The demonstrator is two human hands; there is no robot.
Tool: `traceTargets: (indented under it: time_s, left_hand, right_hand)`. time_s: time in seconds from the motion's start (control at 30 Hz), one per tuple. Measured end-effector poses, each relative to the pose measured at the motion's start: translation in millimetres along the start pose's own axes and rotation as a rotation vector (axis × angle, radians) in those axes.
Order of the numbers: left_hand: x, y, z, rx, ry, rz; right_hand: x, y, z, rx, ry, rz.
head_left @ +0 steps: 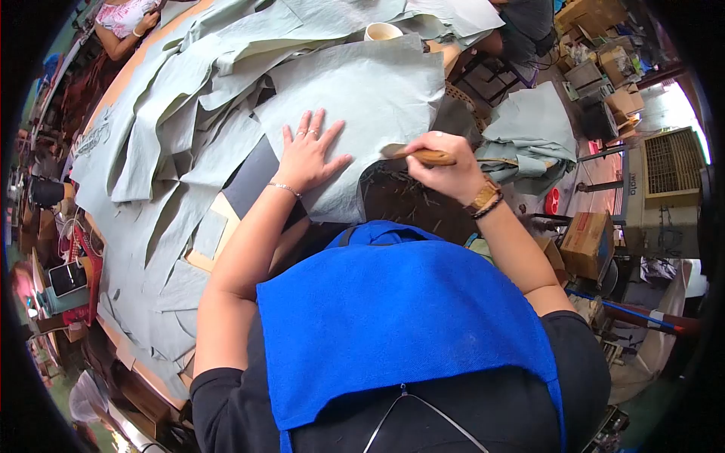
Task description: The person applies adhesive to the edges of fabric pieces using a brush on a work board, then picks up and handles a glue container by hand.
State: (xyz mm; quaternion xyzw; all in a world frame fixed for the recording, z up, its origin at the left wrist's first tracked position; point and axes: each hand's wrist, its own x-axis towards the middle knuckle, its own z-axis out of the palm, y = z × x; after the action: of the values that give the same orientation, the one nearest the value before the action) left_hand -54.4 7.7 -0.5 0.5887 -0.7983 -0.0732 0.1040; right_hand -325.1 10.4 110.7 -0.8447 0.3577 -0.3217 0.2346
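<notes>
My left hand (311,155) lies flat with spread fingers on a pale grey-green leather-like sheet (362,87). A ring and a bracelet show on it. My right hand (445,167) is closed round a short wooden-handled tool (434,157), at the sheet's right edge. The tool's flat, pale end points left over the sheet; I cannot tell whether it is a blade or a brush. Below that edge is a dark brown area (400,200) with thin greenish scraps on it.
More grey-green sheets (174,151) are heaped across the table at left. A white cup (383,32) stands beyond my sheet. Another pile of sheets (529,136) sits at right. A cardboard box (587,245) stands at far right. Other people (124,19) are at the far side.
</notes>
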Motion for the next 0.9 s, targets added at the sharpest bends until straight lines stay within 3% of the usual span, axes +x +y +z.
traceTargets:
  time_s: [0.17,0.23,0.27,0.37,0.5,0.6,0.73,0.9]
  left_hand:
    - [10.9,-1.8,0.5,-0.004,-0.007,0.033]
    - [13.7,-2.1,0.3,-0.006,-0.015,0.042]
    - [15.5,-1.9,1.0,-0.005,-0.015,0.046]
    - [21.8,-2.9,2.1,-0.001,-0.013,0.069]
    - [32.0,-4.1,2.5,-0.013,-0.005,0.114]
    - [41.2,-5.4,2.7,-0.004,0.005,0.139]
    - [50.4,-6.3,3.0,0.001,0.010,0.173]
    - [55.4,-9.5,2.7,-0.004,-0.003,0.190]
  right_hand:
    - [1.6,-0.8,22.2,0.122,-0.132,-0.050]
    - [0.1,0.5,-2.2,0.009,-0.185,0.076]
    - [-0.1,4.6,-5.6,-0.087,-0.137,0.051]
    - [8.2,-4.2,2.1,0.088,-0.078,0.026]
    - [6.4,-0.9,28.2,0.140,-0.161,-0.100]
    - [3.1,6.1,1.7,-0.017,-0.232,-0.032]
    - [10.1,-2.5,10.2,0.118,-0.155,-0.109]
    - [-0.8,9.1,16.7,0.112,-0.274,-0.145]
